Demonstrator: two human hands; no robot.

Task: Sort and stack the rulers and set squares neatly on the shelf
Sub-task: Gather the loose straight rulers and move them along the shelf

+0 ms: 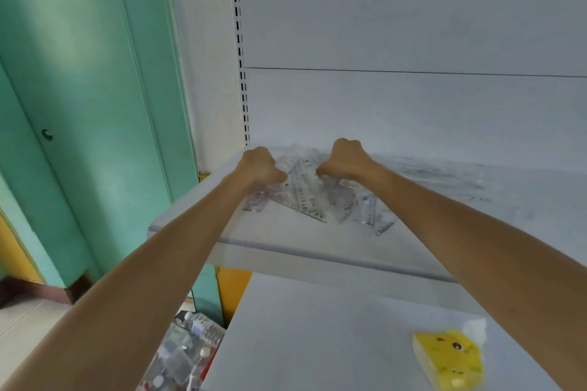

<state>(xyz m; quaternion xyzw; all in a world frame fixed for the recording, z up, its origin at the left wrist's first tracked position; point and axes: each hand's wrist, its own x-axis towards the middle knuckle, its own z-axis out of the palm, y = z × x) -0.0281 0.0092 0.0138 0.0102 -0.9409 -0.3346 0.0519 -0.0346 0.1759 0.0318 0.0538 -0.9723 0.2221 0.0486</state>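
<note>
Clear plastic lies in a loose heap on the white shelf (286,247), and both my arms reach straight out to it. My left hand (260,167) is curled, thumb and fingers pinching the upper left edge of a set square (305,197). My right hand (344,159) is curled too, pinching its top end. More rulers (368,211) lie just right of it, overlapping. Below, a yellow tissue pack (448,359) sits on the lower shelf (317,327). A green door (79,105) stands to the left.

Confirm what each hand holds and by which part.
Left hand and right hand each seem to pinch the far end of the clear set square between them, one on each side edge. Fingertips are hidden.
</note>
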